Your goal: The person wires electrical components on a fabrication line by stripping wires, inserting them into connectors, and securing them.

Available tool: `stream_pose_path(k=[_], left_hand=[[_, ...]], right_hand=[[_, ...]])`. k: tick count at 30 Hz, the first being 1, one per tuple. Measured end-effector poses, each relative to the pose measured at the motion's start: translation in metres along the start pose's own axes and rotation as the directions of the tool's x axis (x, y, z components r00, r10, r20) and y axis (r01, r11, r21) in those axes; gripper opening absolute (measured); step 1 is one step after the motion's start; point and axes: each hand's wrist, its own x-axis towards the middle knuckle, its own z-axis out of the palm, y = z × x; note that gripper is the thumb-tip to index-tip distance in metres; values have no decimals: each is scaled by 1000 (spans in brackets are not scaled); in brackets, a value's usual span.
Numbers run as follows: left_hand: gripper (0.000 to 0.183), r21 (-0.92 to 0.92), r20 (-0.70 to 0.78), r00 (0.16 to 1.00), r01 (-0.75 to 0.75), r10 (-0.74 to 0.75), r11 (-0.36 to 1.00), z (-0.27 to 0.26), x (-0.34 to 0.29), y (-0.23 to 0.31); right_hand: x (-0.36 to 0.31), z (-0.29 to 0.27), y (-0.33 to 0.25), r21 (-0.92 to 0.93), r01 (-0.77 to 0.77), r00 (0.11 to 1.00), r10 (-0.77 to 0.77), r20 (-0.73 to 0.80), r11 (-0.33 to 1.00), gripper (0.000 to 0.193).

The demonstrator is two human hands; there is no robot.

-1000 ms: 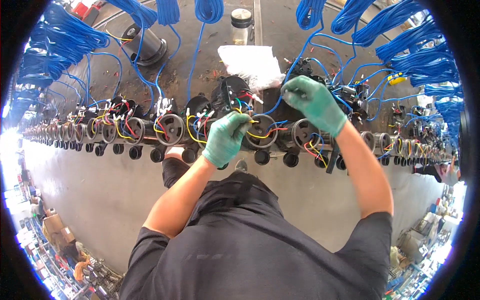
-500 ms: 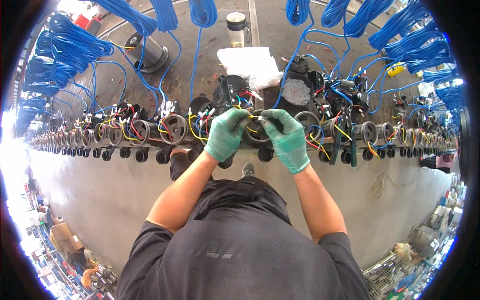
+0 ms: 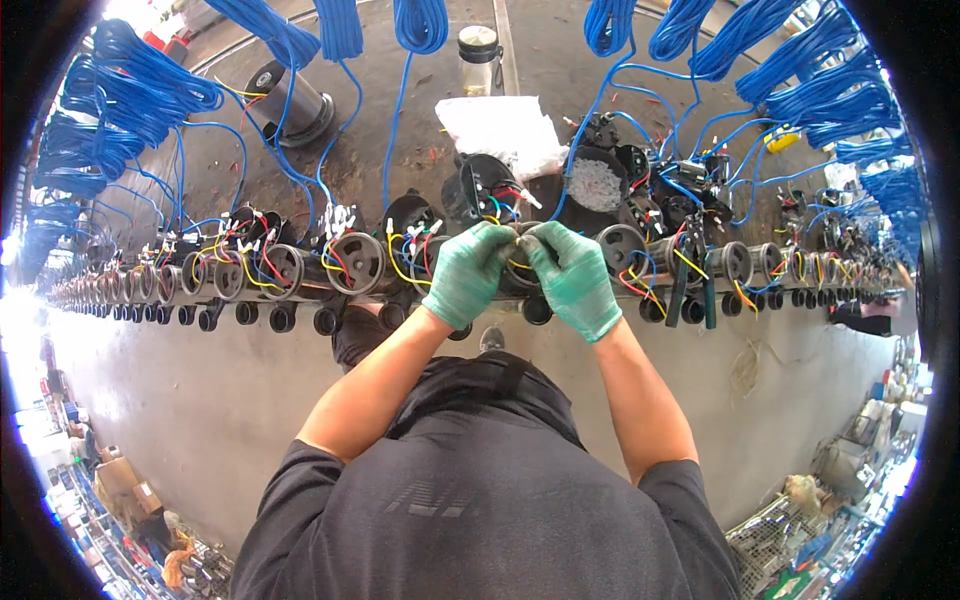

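Both my hands wear thin green gloves and meet over the row of round motor housings at the bench's near edge. My left hand [image 3: 470, 272] pinches a yellow wire [image 3: 520, 265] that comes up from the housing just below. Against its fingertips, my right hand [image 3: 575, 280] is closed in a pinch too; what lies between its fingers is hidden. Just beyond my hands is a black cup-shaped cover [image 3: 466, 190] with red, blue and yellow wires and white connectors. The neighbouring motor housing [image 3: 357, 262] on the left has loose red and yellow leads.
Blue cable coils [image 3: 420, 25] line the far side of the bench. Behind the covers lie a white plastic bag [image 3: 500, 130], a lidded jar [image 3: 478, 65] and a black bowl of clear small pieces [image 3: 596, 186]. A dark motor [image 3: 290, 105] stands at the back left.
My hands have drawn closer together, fingertips now touching, with the left shifted slightly right. The white tip seen at my right fingertips is now covered.
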Motion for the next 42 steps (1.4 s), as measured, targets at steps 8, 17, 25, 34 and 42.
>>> stream_pose_path(k=[8,17,25,34,42], left_hand=[[20,79,48,995,-94,90,992,-5,-2,3],[10,-104,41,999,17,-13,994,-2,-2,-5],[9,-108,44,999,-7,12,994,-7,-2,0],[16,-166,95,995,11,4,986,-5,-1,0],[15,-115,78,997,-7,16,993,-8,-1,4]], right_hand=[[-2,-9,-23,-145,-86,991,99,84,986,26],[-70,-171,30,-694,-387,877,9,-480,607,55],[-64,-163,46,-585,-628,775,354,-523,513,104],[-90,-53,-31,-363,-86,974,2,-225,928,77],[-75,-4,-23,-313,-33,995,3,-96,949,81]])
